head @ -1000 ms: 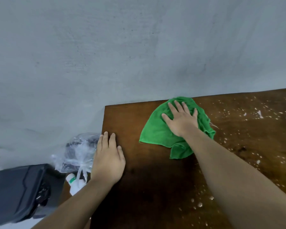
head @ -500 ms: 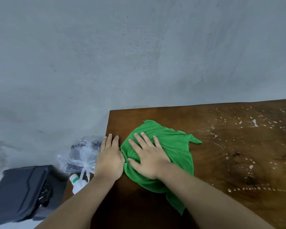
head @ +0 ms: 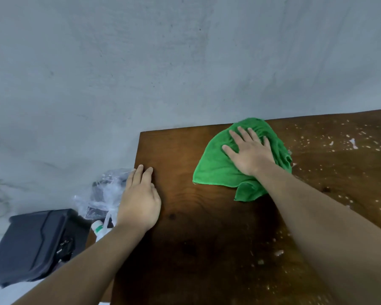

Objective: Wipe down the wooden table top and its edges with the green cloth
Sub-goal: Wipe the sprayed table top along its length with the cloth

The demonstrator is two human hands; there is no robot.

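Note:
The green cloth [head: 218, 166] lies crumpled on the dark wooden table top [head: 196, 227], close to the far edge. My right hand [head: 250, 151] presses flat on the cloth with fingers spread, pointing toward the wall. My left hand [head: 140, 200] rests flat on the table's left edge, fingers together, holding nothing. Pale specks and streaks cover the right part of the table top [head: 339, 150].
A grey wall [head: 163, 62] rises right behind the table's far edge. Left of the table, lower down, sit a clear plastic bag [head: 101, 194], a white bottle with a green band [head: 98, 230] and a black case [head: 33, 245].
My right hand has pushed the cloth from beside my left hand up and right to the far edge. The left hand has stayed on the left edge.

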